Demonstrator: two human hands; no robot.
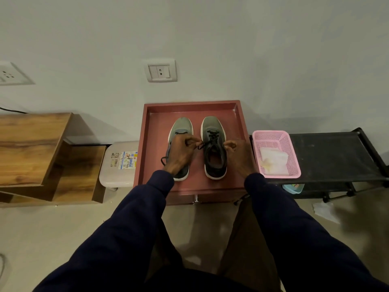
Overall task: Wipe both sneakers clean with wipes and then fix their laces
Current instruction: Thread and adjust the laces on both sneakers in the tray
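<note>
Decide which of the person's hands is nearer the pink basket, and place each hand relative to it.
Right. The right hand is just left of the pink basket, beside the right sneaker. The left hand is farther left, over the left sneaker, pinching a black lace.

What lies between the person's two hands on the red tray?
In the head view, the right sneaker sits between the left hand and right hand; its black lace stretches to the left hand's pinching fingers.

The left hand [179, 153], pinching a lace [201, 145], is covering the middle of the left sneaker [181, 127]. The right hand [237, 157] is hiding whatever its curled fingers are holding. An edge is cropping the wall socket [10, 73].
</note>
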